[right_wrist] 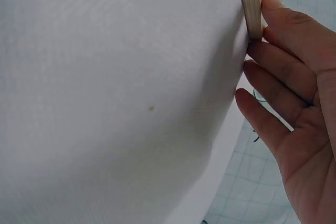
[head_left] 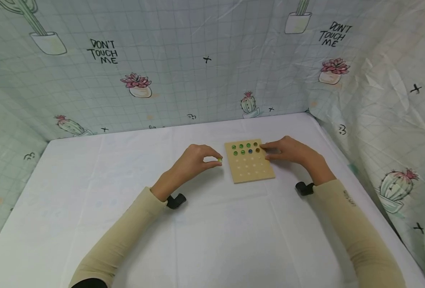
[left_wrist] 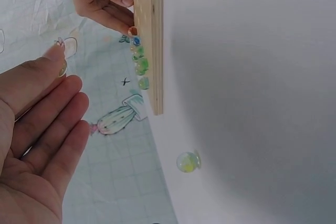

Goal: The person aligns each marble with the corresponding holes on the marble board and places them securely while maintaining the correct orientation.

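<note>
My left hand [head_left: 197, 160] pinches a small yellow-green glass marble [head_left: 220, 160] between thumb and index finger, just left of a wooden board [head_left: 251, 170]. In the left wrist view the pinched marble [left_wrist: 63, 68] is mostly covered by the thumb, and the other fingers are loosely bent. My right hand [head_left: 288, 150] rests at the board's right edge, fingertips touching it near an orange-brown marble [head_left: 257, 150]. Two rows of the board's dimples hold marbles: several green, one blue [head_left: 250, 151], and orange-brown ones at the right end. The nearer rows show bare dimples.
A loose clear marble with a yellow core [left_wrist: 187, 162] lies on the white table cover [head_left: 212, 236] near the board. Behind and to the right hangs a cactus-print curtain [head_left: 183, 80]. A small dark speck [right_wrist: 151, 108] marks the cover.
</note>
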The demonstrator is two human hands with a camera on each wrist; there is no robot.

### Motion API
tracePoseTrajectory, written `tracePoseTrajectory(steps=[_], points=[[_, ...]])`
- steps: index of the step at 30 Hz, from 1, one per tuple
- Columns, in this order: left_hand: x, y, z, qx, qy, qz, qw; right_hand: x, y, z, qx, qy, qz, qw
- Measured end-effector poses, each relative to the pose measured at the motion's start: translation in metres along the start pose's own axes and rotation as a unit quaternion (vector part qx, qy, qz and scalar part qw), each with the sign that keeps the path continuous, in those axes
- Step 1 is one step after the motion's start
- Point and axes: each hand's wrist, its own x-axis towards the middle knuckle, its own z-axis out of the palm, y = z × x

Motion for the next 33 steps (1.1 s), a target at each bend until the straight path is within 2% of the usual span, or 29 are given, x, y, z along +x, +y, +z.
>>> tracePoseTrajectory(steps=[5, 16, 33], points=[[-0.001, -0.002, 0.000, -0.002, -0.002, -0.004, 1.0000, 0.000, -0.003, -0.004, -0.023, -0.011, -0.001, 1.000], [-0.003, -0.003, -0.001, -0.011, -0.001, -0.017, 0.9998, 0.003, -0.005, -0.002, -0.035, 0.010, -0.007, 0.999], [-0.001, -0.005, -0.002, -0.011, -0.006, -0.016, 0.9998, 0.002, -0.001, 0.006, 0.007, 0.055, -0.009, 0.998]])
